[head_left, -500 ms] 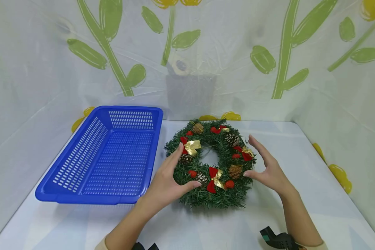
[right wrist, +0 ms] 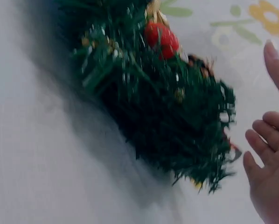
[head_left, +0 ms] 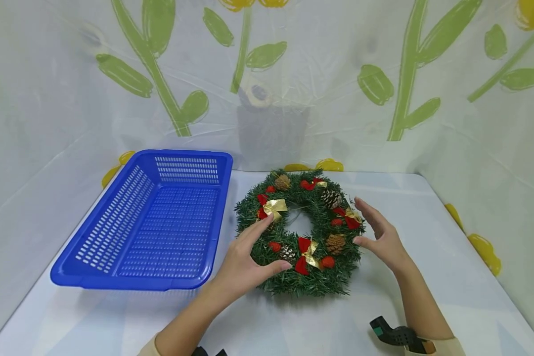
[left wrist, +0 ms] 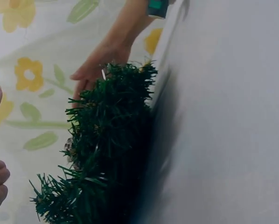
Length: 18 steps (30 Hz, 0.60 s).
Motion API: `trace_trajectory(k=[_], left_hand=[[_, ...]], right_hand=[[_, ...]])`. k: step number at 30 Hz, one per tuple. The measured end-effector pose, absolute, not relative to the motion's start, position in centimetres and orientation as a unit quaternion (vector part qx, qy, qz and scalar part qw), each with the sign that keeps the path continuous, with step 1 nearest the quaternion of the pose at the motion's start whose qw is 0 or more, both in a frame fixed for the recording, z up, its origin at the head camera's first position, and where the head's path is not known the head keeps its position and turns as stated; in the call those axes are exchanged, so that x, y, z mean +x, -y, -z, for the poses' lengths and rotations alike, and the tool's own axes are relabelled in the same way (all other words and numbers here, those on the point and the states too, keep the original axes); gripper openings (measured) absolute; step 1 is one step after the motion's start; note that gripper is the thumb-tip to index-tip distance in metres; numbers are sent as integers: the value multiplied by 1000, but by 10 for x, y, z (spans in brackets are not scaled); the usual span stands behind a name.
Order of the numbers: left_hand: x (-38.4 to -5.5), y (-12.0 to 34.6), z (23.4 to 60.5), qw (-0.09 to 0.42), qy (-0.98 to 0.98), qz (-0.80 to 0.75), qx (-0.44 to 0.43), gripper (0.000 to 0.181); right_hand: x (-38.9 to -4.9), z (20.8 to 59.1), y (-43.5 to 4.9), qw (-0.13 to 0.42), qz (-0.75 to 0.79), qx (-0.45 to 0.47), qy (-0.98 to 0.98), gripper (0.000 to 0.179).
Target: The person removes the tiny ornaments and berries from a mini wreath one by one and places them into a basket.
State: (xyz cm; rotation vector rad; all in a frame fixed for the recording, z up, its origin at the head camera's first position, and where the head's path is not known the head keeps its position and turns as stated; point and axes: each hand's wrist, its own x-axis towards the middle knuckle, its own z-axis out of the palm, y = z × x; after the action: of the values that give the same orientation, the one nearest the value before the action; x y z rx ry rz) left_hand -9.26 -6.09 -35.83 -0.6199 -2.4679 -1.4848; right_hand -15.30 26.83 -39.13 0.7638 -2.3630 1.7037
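Note:
A green Christmas wreath [head_left: 278, 279] lies on the table, dressed with pine cones [head_left: 335, 244], red berries and red-and-gold bows [head_left: 308, 254]. My left hand [head_left: 242, 262] hovers over its left side, thumb and fingers spread, overlapping the wreath in the head view. At the right rim is my right hand [head_left: 384, 244], also spread, with its thumb tip close to the greenery. Both wrist views show the wreath [left wrist: 107, 126] low on the table. In the right wrist view, the right hand [right wrist: 270, 163] is apart from the needles, its palm facing them.
A blue plastic basket [head_left: 214, 242] with perforated walls stands left of the wreath, with nothing in it. White curtains [head_left: 329, 123] printed with green stems and yellow flowers enclose the white table [head_left: 431, 277] at the back and sides. Each wrist wears a black device [head_left: 398, 336].
My left hand has shifted slightly right and its fingertips lower over the wreath. The right hand has drawn a little to the right, away from the rim. The wreath stays in place.

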Motion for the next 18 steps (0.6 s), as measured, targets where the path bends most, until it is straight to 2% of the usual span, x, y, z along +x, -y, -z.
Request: trace_trajectory(k=[6,12,18], left_hand=[[-97,54,371,110,795,542,-250,75],[-96,49,379,97,791,559,-230,68],[-98,47,385,89,794,557,-229,67]], right_hand=[[-158,406,-277,43,-606,243,756,77],[-161,418,-280,25,-569,200,798,78],[-164,431,-285,37,-570,193,798,77]])
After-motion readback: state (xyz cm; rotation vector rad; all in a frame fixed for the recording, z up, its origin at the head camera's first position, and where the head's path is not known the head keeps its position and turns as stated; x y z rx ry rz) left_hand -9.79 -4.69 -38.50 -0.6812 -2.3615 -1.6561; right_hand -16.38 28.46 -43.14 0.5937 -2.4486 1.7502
